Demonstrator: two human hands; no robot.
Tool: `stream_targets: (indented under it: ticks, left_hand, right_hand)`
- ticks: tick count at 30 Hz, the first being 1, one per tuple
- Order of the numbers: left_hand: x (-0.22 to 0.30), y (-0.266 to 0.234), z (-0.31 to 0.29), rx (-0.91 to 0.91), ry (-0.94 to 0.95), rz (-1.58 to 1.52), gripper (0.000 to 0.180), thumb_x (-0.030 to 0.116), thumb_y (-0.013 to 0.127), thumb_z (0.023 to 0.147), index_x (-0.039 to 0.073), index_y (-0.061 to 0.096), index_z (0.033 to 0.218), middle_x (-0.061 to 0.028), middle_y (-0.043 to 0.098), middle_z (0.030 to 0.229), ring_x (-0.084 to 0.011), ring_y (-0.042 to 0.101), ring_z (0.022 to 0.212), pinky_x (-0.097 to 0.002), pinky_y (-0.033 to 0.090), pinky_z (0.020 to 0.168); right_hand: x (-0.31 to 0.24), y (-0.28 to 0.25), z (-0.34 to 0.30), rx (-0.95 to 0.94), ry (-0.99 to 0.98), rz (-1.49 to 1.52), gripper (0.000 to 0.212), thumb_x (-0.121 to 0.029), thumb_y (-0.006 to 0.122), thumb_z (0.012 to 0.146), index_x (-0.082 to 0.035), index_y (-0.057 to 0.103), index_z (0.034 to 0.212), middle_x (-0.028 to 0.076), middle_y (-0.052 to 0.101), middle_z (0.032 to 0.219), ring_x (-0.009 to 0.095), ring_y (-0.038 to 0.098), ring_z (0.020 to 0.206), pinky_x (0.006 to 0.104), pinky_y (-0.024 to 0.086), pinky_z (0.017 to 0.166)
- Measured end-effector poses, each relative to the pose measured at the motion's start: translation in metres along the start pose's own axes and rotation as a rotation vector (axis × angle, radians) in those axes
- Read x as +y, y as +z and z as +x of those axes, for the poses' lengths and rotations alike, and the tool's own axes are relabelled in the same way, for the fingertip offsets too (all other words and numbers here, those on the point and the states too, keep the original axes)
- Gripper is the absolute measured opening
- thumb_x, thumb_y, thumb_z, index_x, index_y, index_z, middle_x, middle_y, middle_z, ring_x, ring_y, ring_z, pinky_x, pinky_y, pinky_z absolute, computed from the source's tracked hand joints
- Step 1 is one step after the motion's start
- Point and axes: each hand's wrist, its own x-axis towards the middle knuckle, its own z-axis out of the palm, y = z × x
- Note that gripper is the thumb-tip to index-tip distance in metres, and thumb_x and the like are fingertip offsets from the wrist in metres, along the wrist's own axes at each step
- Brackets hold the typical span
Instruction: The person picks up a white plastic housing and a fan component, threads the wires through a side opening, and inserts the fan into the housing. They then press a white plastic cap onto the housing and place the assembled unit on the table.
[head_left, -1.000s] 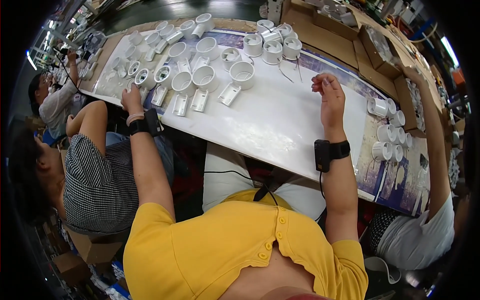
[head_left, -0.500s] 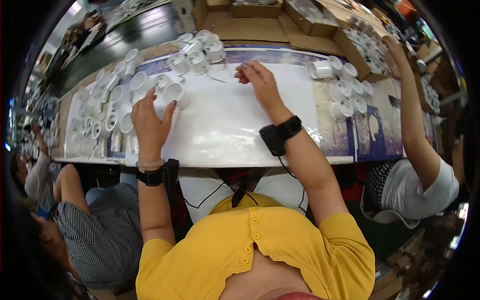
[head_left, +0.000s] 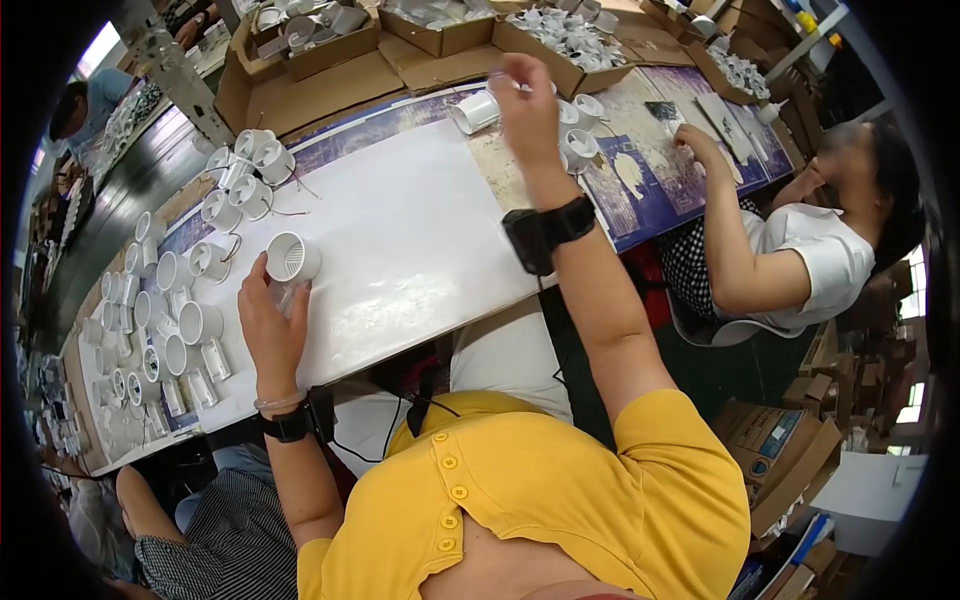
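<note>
A white plastic cup [head_left: 291, 258] with a slotted inside stands on the white sheet [head_left: 400, 235]. My left hand [head_left: 272, 325] is at its near side, thumb and forefinger apart, the fingertips close to the cup's wall. Whether they touch it I cannot tell. My right hand [head_left: 530, 115] is stretched out over the far right of the sheet, above several white cups [head_left: 578, 148]. Its fingers are bent and smeared by motion, so a hold on anything does not show. A white cup [head_left: 476, 112] lies on its side left of that hand.
Many white cups [head_left: 200, 322] stand at the left, and wired ones [head_left: 248, 195] behind the sheet. Cardboard boxes [head_left: 572, 85] with small white parts line the back. A person [head_left: 770, 240] in a white top sits at right, another in a striped top [head_left: 235, 535] at left.
The view has swung right. My right hand has moved right from above the sheet to the far right cups. My left hand has stayed beside the slotted cup.
</note>
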Motion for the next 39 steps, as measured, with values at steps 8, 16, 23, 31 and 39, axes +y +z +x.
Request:
stream_targets:
  ticks: [8,16,23,31,39]
  left_hand:
    - [-0.004,0.007,-0.031,0.035,-0.090,-0.117,0.054,0.008,0.065,0.084,0.002,0.042,0.133,-0.0125,0.056,0.113,-0.0243,0.054,0.097,-0.0351,0.045,0.085]
    - [-0.005,0.006,-0.038,0.079,-0.121,-0.132,0.052,0.006,0.065,0.083,0.003,0.044,0.131,-0.0145,0.056,0.114,-0.0286,0.055,0.101,-0.0368,0.045,0.088]
    - [-0.006,0.007,-0.037,0.096,-0.079,-0.090,0.051,0.006,0.065,0.083,0.002,0.045,0.130,-0.0146,0.057,0.114,-0.0292,0.055,0.102,-0.0366,0.045,0.087]
    - [-0.008,0.005,-0.040,0.103,-0.057,-0.088,0.051,0.006,0.065,0.082,0.002,0.046,0.129,-0.0149,0.057,0.113,-0.0303,0.054,0.102,-0.0368,0.044,0.088]
    - [-0.003,0.009,-0.030,0.104,0.004,-0.103,0.052,0.005,0.065,0.082,0.002,0.045,0.129,-0.0155,0.057,0.113,-0.0317,0.054,0.101,-0.0382,0.044,0.087]
  right_hand:
    - [0.130,-0.124,0.043,0.228,0.607,-0.049,0.057,-0.027,0.061,0.088,0.001,0.041,0.133,0.014,0.053,0.124,0.022,0.051,0.111,0.0328,0.041,0.093]
    - [0.092,-0.043,0.001,-0.126,0.578,0.162,0.060,-0.025,0.058,0.090,0.000,0.033,0.139,0.014,0.049,0.131,0.022,0.049,0.115,0.0288,0.039,0.096]
    - [0.035,0.042,-0.031,-0.297,0.568,0.137,0.059,-0.032,0.056,0.091,-0.002,0.037,0.138,0.019,0.048,0.134,0.026,0.047,0.123,0.0325,0.037,0.100]
    - [0.048,0.071,-0.022,-0.493,0.315,0.041,0.041,-0.030,0.049,0.095,-0.003,0.051,0.126,0.012,0.054,0.129,0.019,0.050,0.117,0.0296,0.037,0.097]
    - [0.172,-0.003,0.061,-0.119,0.462,-0.081,0.046,-0.036,0.044,0.096,0.000,0.052,0.124,0.013,0.056,0.122,0.022,0.050,0.112,0.0314,0.035,0.098]
